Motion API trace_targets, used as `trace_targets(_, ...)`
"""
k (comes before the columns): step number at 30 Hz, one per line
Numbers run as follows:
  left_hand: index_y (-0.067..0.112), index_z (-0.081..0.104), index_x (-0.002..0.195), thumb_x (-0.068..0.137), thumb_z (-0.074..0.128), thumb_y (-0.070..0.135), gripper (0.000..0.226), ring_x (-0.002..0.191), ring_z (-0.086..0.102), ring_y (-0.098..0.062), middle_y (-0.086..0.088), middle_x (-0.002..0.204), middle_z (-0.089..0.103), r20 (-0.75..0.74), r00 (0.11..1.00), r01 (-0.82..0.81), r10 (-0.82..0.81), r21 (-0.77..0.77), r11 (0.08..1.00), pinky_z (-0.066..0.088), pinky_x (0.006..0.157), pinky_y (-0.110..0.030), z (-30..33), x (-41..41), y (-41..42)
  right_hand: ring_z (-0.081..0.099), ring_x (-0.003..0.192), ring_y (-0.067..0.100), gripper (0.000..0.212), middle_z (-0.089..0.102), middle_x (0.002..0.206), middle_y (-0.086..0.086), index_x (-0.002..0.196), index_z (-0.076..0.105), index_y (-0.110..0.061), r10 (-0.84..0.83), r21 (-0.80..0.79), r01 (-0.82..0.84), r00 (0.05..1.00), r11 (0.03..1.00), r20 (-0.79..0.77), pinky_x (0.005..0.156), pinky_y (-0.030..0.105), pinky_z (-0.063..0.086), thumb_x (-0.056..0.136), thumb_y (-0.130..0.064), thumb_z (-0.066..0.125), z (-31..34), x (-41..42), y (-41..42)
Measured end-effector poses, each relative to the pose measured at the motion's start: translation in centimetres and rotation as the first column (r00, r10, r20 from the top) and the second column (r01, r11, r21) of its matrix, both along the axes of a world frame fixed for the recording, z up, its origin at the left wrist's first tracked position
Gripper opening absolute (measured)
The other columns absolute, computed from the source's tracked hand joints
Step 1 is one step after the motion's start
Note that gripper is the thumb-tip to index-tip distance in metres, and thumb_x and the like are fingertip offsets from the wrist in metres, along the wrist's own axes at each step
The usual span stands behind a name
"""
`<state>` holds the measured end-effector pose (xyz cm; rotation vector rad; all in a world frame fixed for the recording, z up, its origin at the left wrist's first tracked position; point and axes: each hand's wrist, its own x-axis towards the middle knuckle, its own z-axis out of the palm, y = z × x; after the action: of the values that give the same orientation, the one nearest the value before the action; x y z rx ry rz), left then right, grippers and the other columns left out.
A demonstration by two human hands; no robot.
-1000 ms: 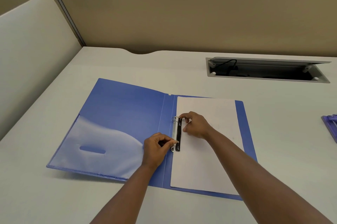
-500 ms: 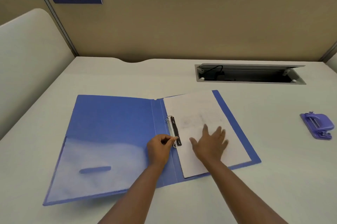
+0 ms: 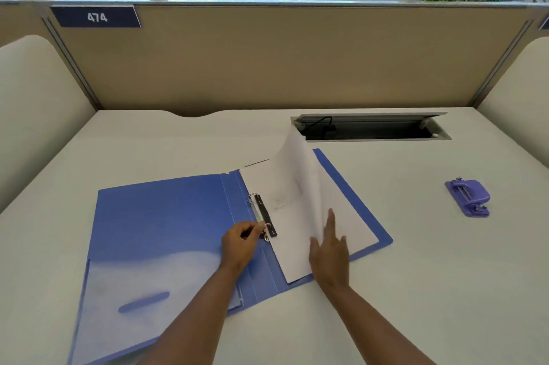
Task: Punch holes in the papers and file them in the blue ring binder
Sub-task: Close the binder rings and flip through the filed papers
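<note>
On the desk [image 3: 386, 290] lies the open blue ring binder [image 3: 166, 216]; left hand [image 3: 240, 246] pinches its ring clip [image 3: 264, 217], right hand [image 3: 329, 254], fingers straight, lifts the papers [image 3: 300, 177].

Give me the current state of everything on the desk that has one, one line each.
blue ring binder: open flat on the desk.
ring mechanism: near ring pinched by the left hand; open or closed, cannot tell.
papers: on the rings, top sheets lifted and curling up.
left hand: fingers curled at the near ring.
right hand: fingers straight, against the lifted sheets.
hole punch: untouched, to the right.
cable hatch: lid propped open.
</note>
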<state>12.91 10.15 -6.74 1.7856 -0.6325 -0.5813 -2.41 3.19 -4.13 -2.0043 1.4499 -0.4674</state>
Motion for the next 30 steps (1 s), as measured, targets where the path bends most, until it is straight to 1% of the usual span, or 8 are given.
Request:
trace_targets(6,0.015,0.055,0.111,0.094,0.023,0.054,0.053,0.083,0.059,-0.025,-0.012,0.091,0.061,-0.645,0.764,-0.158,-0.003,-0.191,0.969,0.049,0.078,-0.036,2.9,1.9,1.6,0.065,0.109,0.023,0.077,0.063,0.126,-0.004,0.132,0.039,-0.013,0.428,-0.573,-0.487,0.87,0.659,-0.246,0.085,0.048,0.054,0.062,-0.011,0.072,-1.1,1.5,3.0)
trace_targets(11,0.027,0.053,0.121,0.082,0.018,0.074,0.071,0.102,0.06,-0.027,-0.006,0.111,0.065,-0.705,0.708,-0.172,-0.028,-0.211,0.962,0.05,0.085,-0.043,3.5,4.5,4.2,0.068,0.103,0.024,0.073,0.068,0.117,-0.008,0.128,0.042,-0.016,0.559,-0.597,-0.659,0.735,0.457,-0.384,0.079,0.048,0.056,0.062,-0.005,0.071,-2.1,2.6,4.5)
trace_targets(15,0.006,0.054,0.12,0.093,0.05,0.027,0.034,0.09,0.061,-0.025,-0.013,0.114,0.063,-0.65,0.73,-0.272,0.212,0.009,0.962,0.052,0.074,-0.037,4.0,5.8,5.1,0.065,0.109,0.02,0.08,0.063,0.125,-0.01,0.144,0.026,-0.021,0.614,-0.496,-0.757,0.643,0.424,-0.457,0.083,0.049,0.054,0.074,-0.022,0.064,-2.9,3.4,5.3)
trace_targets(18,-0.005,0.051,0.121,0.093,0.047,0.001,0.029,0.096,0.057,-0.029,-0.023,0.126,0.056,-0.553,0.749,-0.36,0.365,0.124,0.925,0.049,0.084,-0.039,3.2,6.8,5.7,0.055,0.123,0.014,0.057,0.052,0.138,-0.008,0.147,0.021,-0.025,0.682,-0.537,-0.755,0.617,0.375,-0.393,0.093,0.046,0.048,0.095,-0.047,0.028,-2.5,3.3,5.1)
trace_targets(21,-0.003,0.057,0.113,0.09,0.052,0.0,0.024,0.094,0.057,-0.03,-0.024,0.121,0.06,-0.475,0.773,-0.371,0.421,0.2,0.907,0.049,0.088,-0.042,2.4,7.3,6.2,0.038,0.133,0.01,0.054,0.041,0.145,-0.002,0.141,0.032,-0.021,0.603,-0.56,-0.514,0.797,0.65,-0.031,0.111,0.04,0.032,0.096,-0.049,0.021,-2.3,2.9,3.8)
trace_targets(23,-0.001,0.06,0.107,0.089,0.056,0.002,0.018,0.093,0.058,-0.03,-0.022,0.116,0.062,-0.468,0.773,-0.371,0.429,0.216,0.903,0.05,0.09,-0.043,1.8,7.3,6.5,0.032,0.138,0.02,0.062,0.038,0.147,0.01,0.141,0.036,-0.017,0.278,-0.469,-0.22,0.959,0.855,0.058,0.113,0.049,0.027,0.094,-0.054,0.018,-2.4,2.2,2.1)
trace_targets(27,-0.003,0.058,0.114,0.088,0.058,0.003,0.027,0.09,0.058,-0.029,-0.016,0.106,0.061,-0.511,0.742,-0.385,0.434,0.206,0.9,0.051,0.088,-0.044,0.8,6.9,7.3,-0.009,0.143,0.041,0.095,-0.008,0.152,0.032,0.149,-0.003,-0.015,-0.083,-0.025,0.08,0.905,0.996,-0.418,0.11,0.063,0.001,0.081,-0.072,0.031,-1.7,-0.4,-1.1)
trace_targets(30,0.003,0.061,0.096,0.088,0.057,0.001,0.009,0.074,0.058,-0.022,-0.012,0.093,0.062,-0.523,0.736,-0.394,0.429,0.184,0.9,0.052,0.07,-0.034,0.6,6.6,7.6,-0.014,0.143,0.04,0.11,-0.012,0.152,0.03,0.147,-0.013,-0.015,-0.097,0.086,0.147,0.9,0.985,-0.426,0.109,0.064,-0.004,0.073,-0.08,0.035,-1.5,-1.3,-1.7)
